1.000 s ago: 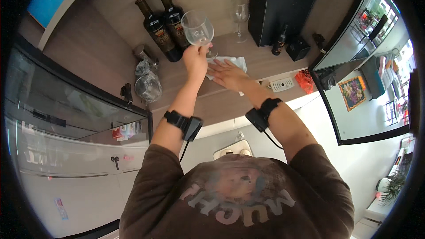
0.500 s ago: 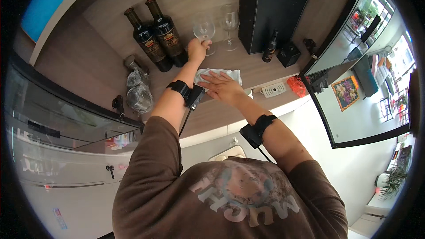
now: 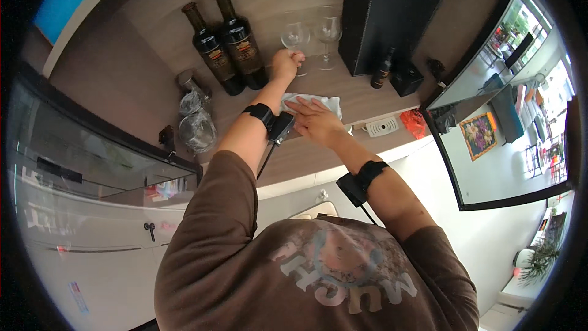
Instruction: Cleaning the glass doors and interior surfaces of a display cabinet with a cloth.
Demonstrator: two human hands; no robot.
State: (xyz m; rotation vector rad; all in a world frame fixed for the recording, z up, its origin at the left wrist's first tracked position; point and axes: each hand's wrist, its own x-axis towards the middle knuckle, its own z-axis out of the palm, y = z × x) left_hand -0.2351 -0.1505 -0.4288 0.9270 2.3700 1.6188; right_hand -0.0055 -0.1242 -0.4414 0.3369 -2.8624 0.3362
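Observation:
At the back of the wooden shelf my left hand [image 3: 286, 65] is closed around the stem of a clear wine glass [image 3: 295, 35]. The glass stands upright, its foot partly hidden by the fingers. A second wine glass [image 3: 327, 29] stands just to its right. Closer to me, my right hand [image 3: 318, 124] lies with fingers spread flat on a folded white cloth [image 3: 331, 104], which rests on the shelf. Two dark bottles [image 3: 245, 52] lean against the back wall left of my left hand.
A tall black case [image 3: 389, 18] stands right of the glasses, with a small dark bottle [image 3: 382, 70] and a black box [image 3: 406, 78] before it. Plastic-wrapped glassware [image 3: 196, 125] is at the left. A white slotted device [image 3: 382, 127] and red plastic [image 3: 413, 124] lie near the front edge.
The whole view has shifted slightly, so the shelf things appear farther right. My left hand has brought its glass a little closer to the second glass. My right hand stays on the cloth.

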